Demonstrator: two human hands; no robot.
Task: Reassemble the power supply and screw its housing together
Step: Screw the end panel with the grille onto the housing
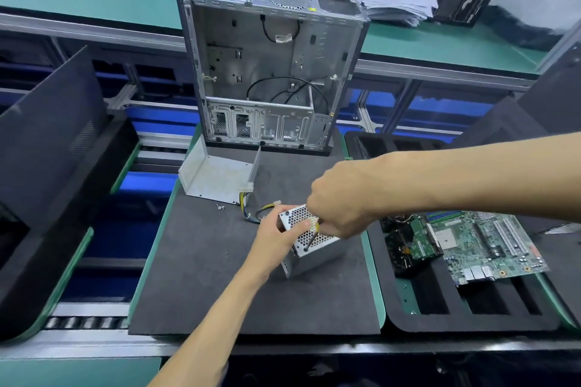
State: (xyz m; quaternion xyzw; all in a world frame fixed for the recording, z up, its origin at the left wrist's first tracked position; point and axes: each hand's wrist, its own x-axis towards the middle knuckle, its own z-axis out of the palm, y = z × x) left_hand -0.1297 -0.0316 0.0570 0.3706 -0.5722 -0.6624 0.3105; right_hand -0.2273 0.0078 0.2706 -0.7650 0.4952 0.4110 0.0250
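Left hand (276,234) grips power supply (309,240) mid-mat (220,276); right hand (339,204) grips screwdriver (311,237) on mesh-face screw. Risk: tip slips, tilted housing shifts.

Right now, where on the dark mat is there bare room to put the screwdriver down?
The mat's near half, between the power supply and the front edge, is bare. So is the left strip below the loose screws. It is crowded around both hands, the cables and the metal cover by the chassis.
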